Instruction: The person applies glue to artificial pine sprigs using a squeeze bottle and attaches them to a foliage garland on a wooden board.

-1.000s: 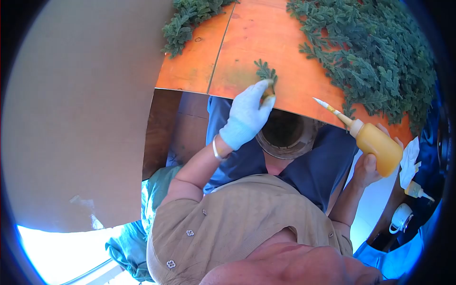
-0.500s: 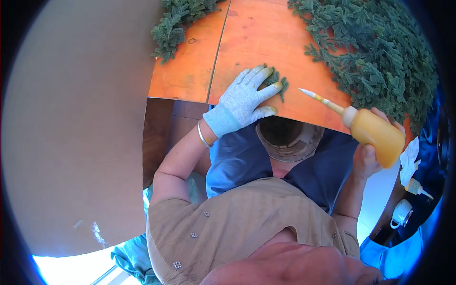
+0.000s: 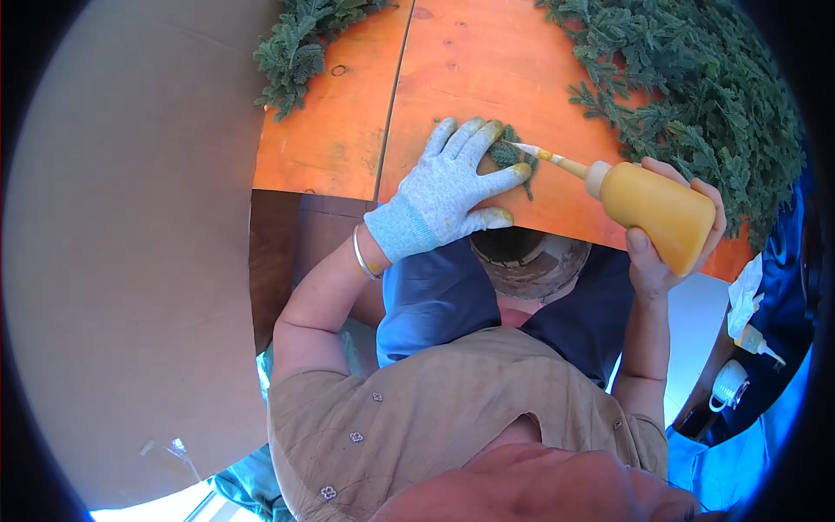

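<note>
My left hand (image 3: 457, 187), in a pale grey knitted glove with yellow-stained fingertips, lies flat on the orange board (image 3: 487, 70) with its fingers spread. Its index and middle fingertips rest at a small green fir sprig (image 3: 504, 155), which they partly cover. My bare right hand (image 3: 652, 261) is wrapped round a squeeze bottle (image 3: 658, 209) of yellowish glue-like liquid. The bottle is tilted with its long nozzle pointing left. Its whitish tip reaches the sprig, right beside the gloved fingers; whether liquid is coming out cannot be made out.
A large heap of fir sprigs (image 3: 696, 96) covers the board's right side, and a smaller bunch (image 3: 304, 52) lies at its upper left. A brown panel (image 3: 130, 261) stands at the left. A round container (image 3: 535, 265) sits below the board's edge. At right are a smaller bottle (image 3: 755, 341) and a white cup (image 3: 729, 385).
My right hand has brought the bottle left and upward, so the nozzle tip now meets the sprig. My left hand stays on the sprig, and the view has shifted slightly.
</note>
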Available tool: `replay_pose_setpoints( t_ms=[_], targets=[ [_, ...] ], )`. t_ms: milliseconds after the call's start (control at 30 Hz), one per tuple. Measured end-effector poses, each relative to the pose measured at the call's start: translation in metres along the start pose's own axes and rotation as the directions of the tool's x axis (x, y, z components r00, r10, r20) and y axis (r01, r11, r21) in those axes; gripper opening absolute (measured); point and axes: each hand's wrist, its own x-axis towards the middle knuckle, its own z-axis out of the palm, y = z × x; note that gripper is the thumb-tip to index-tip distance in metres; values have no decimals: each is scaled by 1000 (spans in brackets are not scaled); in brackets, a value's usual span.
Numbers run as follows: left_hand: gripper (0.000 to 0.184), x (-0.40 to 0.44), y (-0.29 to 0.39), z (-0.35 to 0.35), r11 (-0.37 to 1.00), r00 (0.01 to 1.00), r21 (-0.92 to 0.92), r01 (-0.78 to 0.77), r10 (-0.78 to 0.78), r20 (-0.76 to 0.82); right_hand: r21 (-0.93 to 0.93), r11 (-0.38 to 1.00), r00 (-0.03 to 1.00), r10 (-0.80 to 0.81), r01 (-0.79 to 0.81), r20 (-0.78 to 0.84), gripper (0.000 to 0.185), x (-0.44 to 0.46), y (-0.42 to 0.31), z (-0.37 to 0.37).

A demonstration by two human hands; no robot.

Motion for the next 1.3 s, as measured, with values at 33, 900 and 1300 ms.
replay_pose_setpoints(
  t_ms=[33,900,1300],
  targets=[
    [58,0,0,0,1000,1000,4,0,0,-1,-14,1000,1000,-7,7,14,83,1,2,1],
    [38,0,8,4,997,999,64,31,-30,-20,-66,998,999,24,-21,46,81,-29,-27,-17],
    [17,17,11,11,998,991,58,37,-29,-133,-46,995,980,80,-89,-181,78,-60,-43,-49]
  ],
)
